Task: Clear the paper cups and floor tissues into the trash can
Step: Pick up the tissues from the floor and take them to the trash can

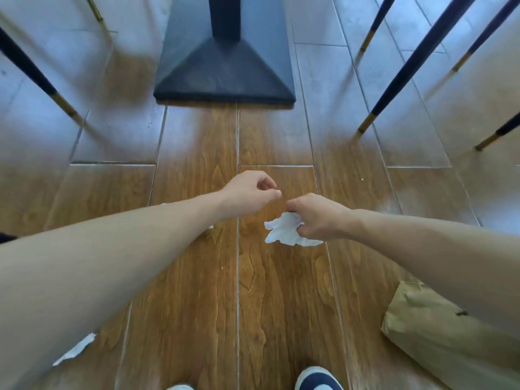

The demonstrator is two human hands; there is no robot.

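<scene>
My right hand (318,215) is closed around a crumpled white tissue (284,230) that hangs below the fingers, just above the wooden floor. My left hand (250,191) hovers close beside it on the left, fingers curled in with nothing visible in them. Another white tissue scrap (74,350) lies on the floor at the lower left, partly hidden by my left forearm. A small white bit (210,227) peeks out under that forearm. No paper cups and no trash can are in view.
A black table pedestal base (225,68) stands straight ahead. Dark chair legs with gold tips (399,77) rise at the right and at the left (36,77). A brown paper bag (439,330) lies at the lower right. My shoes (318,380) show at the bottom edge.
</scene>
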